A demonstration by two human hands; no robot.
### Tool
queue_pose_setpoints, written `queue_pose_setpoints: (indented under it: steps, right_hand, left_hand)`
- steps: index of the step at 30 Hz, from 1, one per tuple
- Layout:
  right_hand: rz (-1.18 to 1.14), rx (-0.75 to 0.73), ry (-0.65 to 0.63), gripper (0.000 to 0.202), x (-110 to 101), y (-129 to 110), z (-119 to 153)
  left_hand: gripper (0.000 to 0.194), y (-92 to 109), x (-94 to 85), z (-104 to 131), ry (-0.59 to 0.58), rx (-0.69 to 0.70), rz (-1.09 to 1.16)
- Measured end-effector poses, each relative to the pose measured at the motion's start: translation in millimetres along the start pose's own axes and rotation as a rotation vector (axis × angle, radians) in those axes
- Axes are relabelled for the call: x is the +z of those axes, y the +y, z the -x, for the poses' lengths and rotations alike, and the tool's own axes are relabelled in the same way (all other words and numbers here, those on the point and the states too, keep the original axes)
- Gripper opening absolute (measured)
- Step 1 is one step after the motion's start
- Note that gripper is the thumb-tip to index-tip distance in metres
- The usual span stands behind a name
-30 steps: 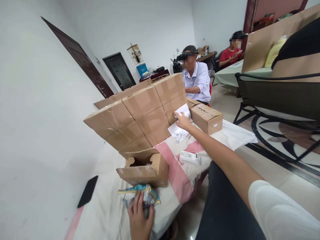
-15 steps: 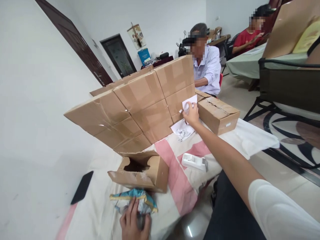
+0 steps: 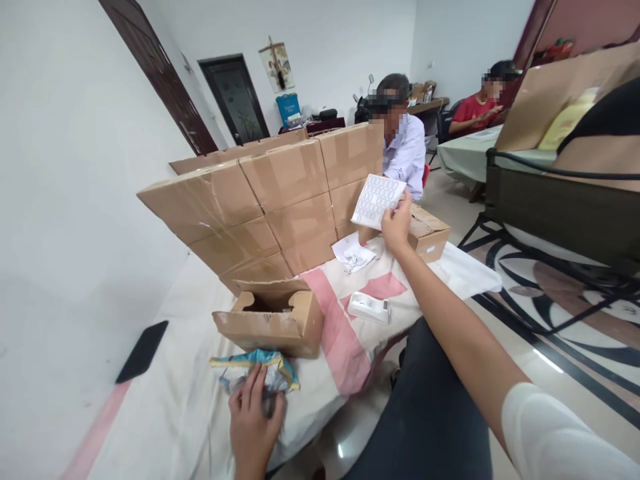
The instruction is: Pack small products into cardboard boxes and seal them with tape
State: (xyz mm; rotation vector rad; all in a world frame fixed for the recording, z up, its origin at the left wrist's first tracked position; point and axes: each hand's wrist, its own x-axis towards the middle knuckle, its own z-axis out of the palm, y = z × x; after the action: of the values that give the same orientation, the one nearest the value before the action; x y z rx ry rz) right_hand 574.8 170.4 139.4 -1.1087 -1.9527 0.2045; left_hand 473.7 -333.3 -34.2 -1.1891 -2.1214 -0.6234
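My right hand is closed on the edge of a white sheet printed with rows of small shapes, raised in front of the cardboard wall. Beneath it, a white paper with small silvery pieces lies on the cloth. My left hand rests with its fingers apart on a crumpled blue, yellow and silver bag. Just behind the bag stands an open cardboard box. A white tape dispenser sits on the cloth to the right of the box.
A wall of taped cardboard boxes crosses the table. A closed box is at the right, and a black flat object at the left. One person sits behind the wall; another sits further back.
My right hand has lifted the white sheet, whose printed side now faces me. My left hand stays on the bag. The camera view has shifted.
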Motion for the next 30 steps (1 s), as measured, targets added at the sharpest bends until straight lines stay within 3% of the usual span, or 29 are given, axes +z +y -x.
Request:
queue_pose_setpoints:
  steps: [3, 8, 10, 14, 18, 24, 30]
  right_hand:
    - [0.022, 0.042, -0.061, 0.066, -14, 13, 18]
    - [0.162, 0.226, -0.499, 0.049, -6, 40, 37]
    - [0.204, 0.25, -0.592, 0.045, 1, 45, 41]
    - [0.266, 0.217, -0.589, 0.043, 16, 45, 45]
    - [0.267, 0.07, -0.556, 0.054, 36, 47, 41]
    - [0.243, -0.051, -0.727, 0.077, 71, 74, 34]
    - [0.22, -0.093, -0.796, 0.069, 85, 95, 22]
  left_hand:
    - [0.063, -1, 1.0, 2, -0.003, -0.008, 0.033]
    - [0.065, -2, 2.0, 3, -0.013, -0.021, 0.048]
    - [0.065, -2, 1.3, 2, -0.007, -0.011, 0.048]
    - [0.064, 0, 0.1, 1, 0.007, -0.002, 0.047]
    - [0.062, -1, 1.2, 2, 0.012, -0.007, 0.047]
    - [0.059, -1, 1.3, 4, -0.01, -0.013, 0.036]
    - [0.06, 1, -1.8, 2, -0.012, -0.021, 0.019]
